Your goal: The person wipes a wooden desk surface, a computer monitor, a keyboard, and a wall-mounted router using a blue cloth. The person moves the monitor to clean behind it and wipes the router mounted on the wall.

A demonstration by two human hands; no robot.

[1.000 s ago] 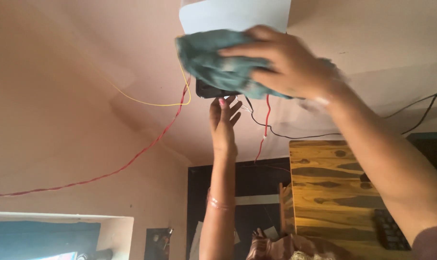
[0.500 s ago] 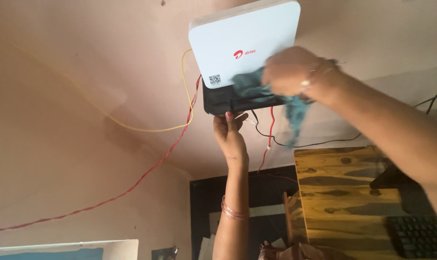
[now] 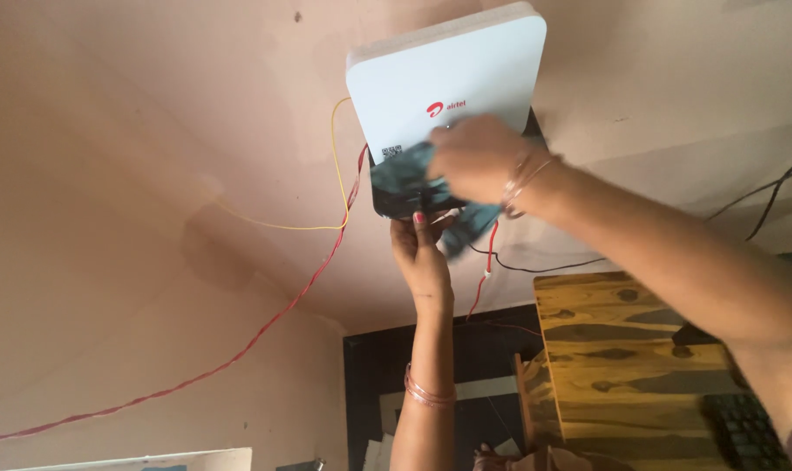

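Two bare hands are working at a white router box point(image 3: 444, 78) mounted high on a pinkish wall point(image 3: 152, 174). The right hand point(image 3: 479, 157) is pressing a teal cloth point(image 3: 404, 174) against the lower face of the box, where the white cover meets its black base; its fingers are curled together over the bunched fabric, and part of the cloth is hanging down below the hand, somewhat blurred. The left hand point(image 3: 422, 253) is reaching up from below, its fingertips point(image 3: 419, 218) touching the underside of the black base, the fingers held close together as far as the angle shows. Thin bangles are sitting on both wrists. A yellow wire point(image 3: 336, 174) and a red twisted wire point(image 3: 239, 349) are running from the left side of the box across the wall, while a black cable point(image 3: 544, 264) and a short red lead point(image 3: 483, 262) are trailing beneath it. Off to the lower right, a wooden tabletop point(image 3: 622, 358) is carrying a dark keyboard point(image 3: 753, 427).
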